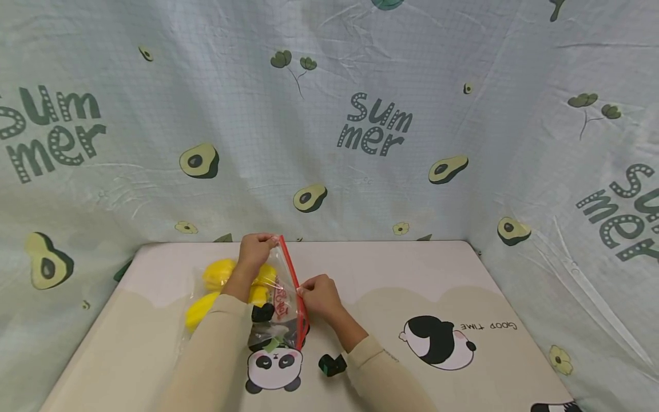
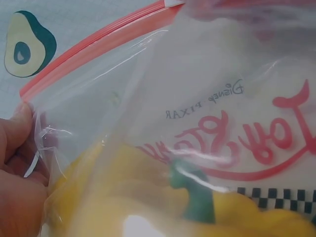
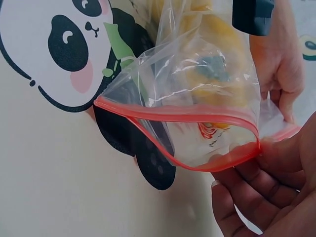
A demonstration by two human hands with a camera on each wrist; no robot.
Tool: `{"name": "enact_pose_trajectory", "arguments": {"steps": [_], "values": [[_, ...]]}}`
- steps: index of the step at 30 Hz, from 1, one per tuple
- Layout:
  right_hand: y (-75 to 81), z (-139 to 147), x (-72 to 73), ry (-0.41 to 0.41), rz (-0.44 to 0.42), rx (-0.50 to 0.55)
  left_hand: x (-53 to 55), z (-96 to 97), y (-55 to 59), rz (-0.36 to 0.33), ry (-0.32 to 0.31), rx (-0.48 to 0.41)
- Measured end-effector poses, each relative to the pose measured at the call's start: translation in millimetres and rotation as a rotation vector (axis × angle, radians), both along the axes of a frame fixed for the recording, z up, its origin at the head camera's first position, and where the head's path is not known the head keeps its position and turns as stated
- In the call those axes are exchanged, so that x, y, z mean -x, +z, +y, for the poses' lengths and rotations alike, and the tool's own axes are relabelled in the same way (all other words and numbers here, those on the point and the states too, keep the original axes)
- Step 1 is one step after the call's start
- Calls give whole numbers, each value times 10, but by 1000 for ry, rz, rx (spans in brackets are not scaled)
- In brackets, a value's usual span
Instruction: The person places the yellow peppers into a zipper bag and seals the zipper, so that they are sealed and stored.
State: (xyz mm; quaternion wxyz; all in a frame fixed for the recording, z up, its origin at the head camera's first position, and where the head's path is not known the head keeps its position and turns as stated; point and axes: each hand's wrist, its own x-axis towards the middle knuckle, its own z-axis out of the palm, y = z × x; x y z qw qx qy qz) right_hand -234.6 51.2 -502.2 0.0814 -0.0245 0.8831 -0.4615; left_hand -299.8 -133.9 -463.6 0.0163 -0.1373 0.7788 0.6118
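Note:
A clear zip bag [image 1: 278, 260] with a red zip strip [image 1: 289, 263] and red lettering lies at the table's left-centre. Inside are several rounded yellow things [image 1: 218, 273]; a green stem-like part [image 2: 200, 192] shows on one in the left wrist view. With thumb and fingers my left hand [image 1: 254, 252] pinches the bag by the far end of its strip. My right hand [image 1: 321, 296] pinches the strip partway along between thumb and fingers. In the right wrist view the bag's mouth [image 3: 197, 131] gapes between the near corner and my right fingers [image 3: 247, 182].
The pale table top [image 1: 370, 355] carries printed cartoon figures, among them a panda [image 1: 274, 369] by the bag's near end. A curtain [image 1: 329, 131] printed with avocados hangs behind the table and along its sides. Small black wrist cameras [image 1: 332, 365] sit by both wrists.

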Motion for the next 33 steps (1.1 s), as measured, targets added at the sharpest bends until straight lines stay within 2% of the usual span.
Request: {"name": "enact_pose_trajectory", "arguments": {"steps": [11,22,33], "values": [[26,20,-36,1,1,2,-5,6,28,2,-1,-5],[-40,78,-49,55,-1,37,6,-34,7,10,-4,-22],[-56,149,-63,105,-4,51,11,-14,5,14,24,-16]]}}
